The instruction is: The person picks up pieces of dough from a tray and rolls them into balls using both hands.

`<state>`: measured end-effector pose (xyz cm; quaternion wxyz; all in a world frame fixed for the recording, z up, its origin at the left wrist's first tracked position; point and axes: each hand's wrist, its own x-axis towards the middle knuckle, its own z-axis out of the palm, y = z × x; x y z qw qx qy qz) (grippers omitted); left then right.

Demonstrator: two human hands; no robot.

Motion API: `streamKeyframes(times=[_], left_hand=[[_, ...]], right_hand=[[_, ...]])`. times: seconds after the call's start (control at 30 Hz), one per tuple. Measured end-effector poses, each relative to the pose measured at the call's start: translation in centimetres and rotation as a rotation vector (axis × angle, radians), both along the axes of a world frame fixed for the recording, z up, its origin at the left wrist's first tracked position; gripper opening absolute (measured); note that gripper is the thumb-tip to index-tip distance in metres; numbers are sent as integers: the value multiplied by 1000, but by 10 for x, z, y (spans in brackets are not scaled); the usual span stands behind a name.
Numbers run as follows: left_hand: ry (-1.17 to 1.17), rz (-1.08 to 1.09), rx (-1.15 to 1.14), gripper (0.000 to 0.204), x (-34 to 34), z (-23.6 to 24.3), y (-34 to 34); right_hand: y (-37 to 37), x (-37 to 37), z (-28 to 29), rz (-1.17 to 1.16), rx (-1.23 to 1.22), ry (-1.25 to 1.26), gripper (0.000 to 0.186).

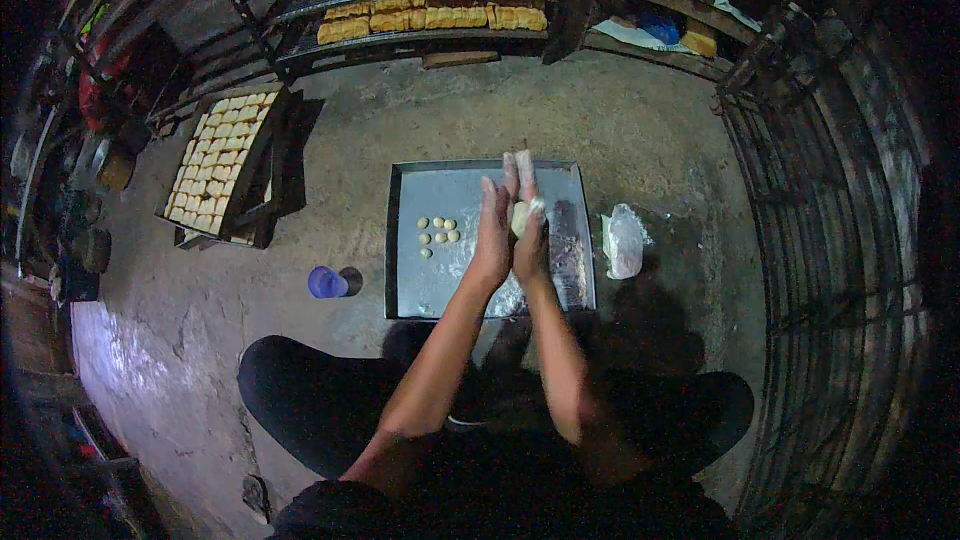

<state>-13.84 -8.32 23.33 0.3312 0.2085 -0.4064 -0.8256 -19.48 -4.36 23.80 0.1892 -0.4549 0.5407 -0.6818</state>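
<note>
Over a shallow metal baking tray (420, 285), my left hand (492, 235) and my right hand (532, 245) face each other, palm toward palm. A pale lump of dough (520, 217) shows between them, partly hidden by the fingers. The fingers of both hands are stretched out away from me and look whitened with flour. Several small round dough balls (440, 236) lie in the left half of the tray. Smears of white flour mark the tray's surface around and under my hands.
Right of the tray lies a clear plastic bag (625, 240) with white powder. A blue-purple cup (328, 282) is on the floor at left, below a propped tray of pale bread pieces (225, 155). Shelves hold golden loaves (430, 18) at the back. Dark slatted racking (840, 270) lines the right.
</note>
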Motion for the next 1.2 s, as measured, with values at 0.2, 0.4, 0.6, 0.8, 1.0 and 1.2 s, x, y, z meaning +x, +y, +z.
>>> streamKeyframes(times=[0.2,0.4,0.6,0.8,1.0,1.2], left_hand=[[-230,126,-384,75,3,-18,-21],[-97,-1,-153,63,2,-22,6],[-230,86,-223,50,-16,-22,26],[-205,320,-173,45,4,-16,4],[-145,267,-69,52,4,-23,-8],[-435,9,-327,44,23,-45,-20]], right_hand=[[11,24,-13,19,-25,-129,88],[-15,0,-34,-75,1,-731,76],[-19,-72,-68,-420,214,-300,61],[9,-19,-43,-155,315,-64,45],[17,-1,-49,-113,342,73,47],[32,-39,-58,-55,481,156,42]])
